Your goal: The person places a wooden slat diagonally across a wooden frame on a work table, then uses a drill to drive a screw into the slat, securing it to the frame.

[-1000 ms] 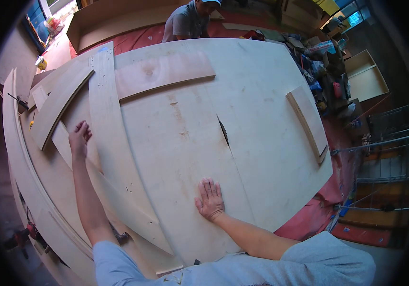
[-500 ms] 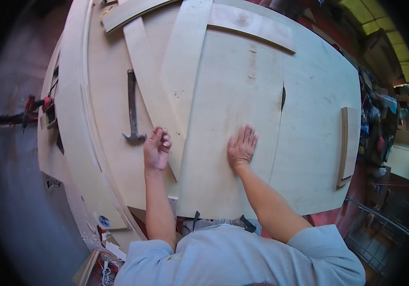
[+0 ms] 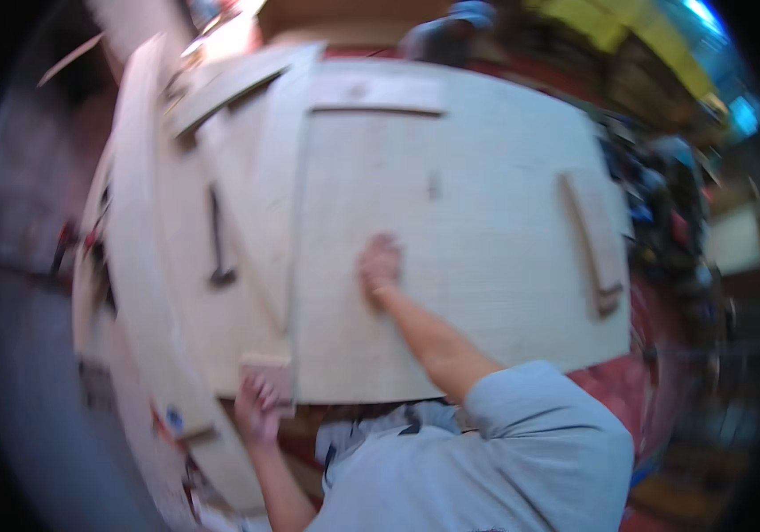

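Note:
My right hand (image 3: pixel 381 268) lies on a large pale plywood sheet (image 3: pixel 353 337), palm down with its fingers out and holding nothing. At the front left edge, my left hand (image 3: pixel 258 408) has curled fingers against a small flat pinkish piece (image 3: pixel 269 365). Motion smears this hand, and whatever is inside its fingers stays hidden. A dark-handled claw hammer (image 3: pixel 217 239) rests on the left side, beside long pale wooden strips (image 3: pixel 280 142). Beyond my right hand, the saw blade (image 3: pixel 434 184) shows as a blurred dark sliver in the sheet.
Short boards lie at the sheet's far edge (image 3: pixel 375 94) and right side (image 3: pixel 591 235). A long curved pale board (image 3: pixel 136 222) runs down the left, with a red power tool (image 3: pixel 65 244) past it. Another person (image 3: pixel 446 37) is at the far side. Clutter fills the right.
My left hand has come down from near the hammer to the front edge. The whole view has shifted and blurred. My right hand still rests on the sheet, farther from the blade's right side.

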Demonstrator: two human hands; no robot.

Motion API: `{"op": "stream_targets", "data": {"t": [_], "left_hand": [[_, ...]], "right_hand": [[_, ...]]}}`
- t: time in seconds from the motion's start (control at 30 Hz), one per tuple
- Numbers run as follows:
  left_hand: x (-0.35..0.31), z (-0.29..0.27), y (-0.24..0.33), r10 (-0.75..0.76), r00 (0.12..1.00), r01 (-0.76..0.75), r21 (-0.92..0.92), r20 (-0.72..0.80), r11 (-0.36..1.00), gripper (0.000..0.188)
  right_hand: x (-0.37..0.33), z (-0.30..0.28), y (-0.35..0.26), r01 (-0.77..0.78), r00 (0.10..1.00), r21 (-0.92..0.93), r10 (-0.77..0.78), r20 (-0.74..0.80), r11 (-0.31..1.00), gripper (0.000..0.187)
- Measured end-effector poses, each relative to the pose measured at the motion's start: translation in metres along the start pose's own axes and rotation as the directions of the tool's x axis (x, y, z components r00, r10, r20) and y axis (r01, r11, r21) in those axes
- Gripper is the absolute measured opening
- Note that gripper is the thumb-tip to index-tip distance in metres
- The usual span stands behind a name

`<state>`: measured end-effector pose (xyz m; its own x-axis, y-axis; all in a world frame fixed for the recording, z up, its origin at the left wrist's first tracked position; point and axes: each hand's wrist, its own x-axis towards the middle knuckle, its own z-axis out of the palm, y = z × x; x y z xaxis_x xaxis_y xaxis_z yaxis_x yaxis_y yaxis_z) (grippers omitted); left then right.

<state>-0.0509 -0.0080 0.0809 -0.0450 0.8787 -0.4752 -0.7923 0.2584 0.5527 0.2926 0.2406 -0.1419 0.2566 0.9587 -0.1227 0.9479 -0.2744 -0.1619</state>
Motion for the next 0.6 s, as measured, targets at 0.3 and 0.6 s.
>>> {"op": "stream_targets", "data": {"t": [0.3,0.6], "left_hand": [[-0.026,-0.068,0.045,0.048,0.999,-0.043,-0.213,0.016,0.976,0.019],[0.119,-0.110,0.227,0.515,0.827,-0.342,0.526,-0.225,0.779,0.028]], "right_hand": [[-0.076,-0.041,-0.031,0.187,0.973,0.886,-0.203,-0.108,0.425,0.016],[-0.136,-0.114,-0.261,0.256,0.926,0.778,-0.377,-0.027,0.573,0.024]]}}
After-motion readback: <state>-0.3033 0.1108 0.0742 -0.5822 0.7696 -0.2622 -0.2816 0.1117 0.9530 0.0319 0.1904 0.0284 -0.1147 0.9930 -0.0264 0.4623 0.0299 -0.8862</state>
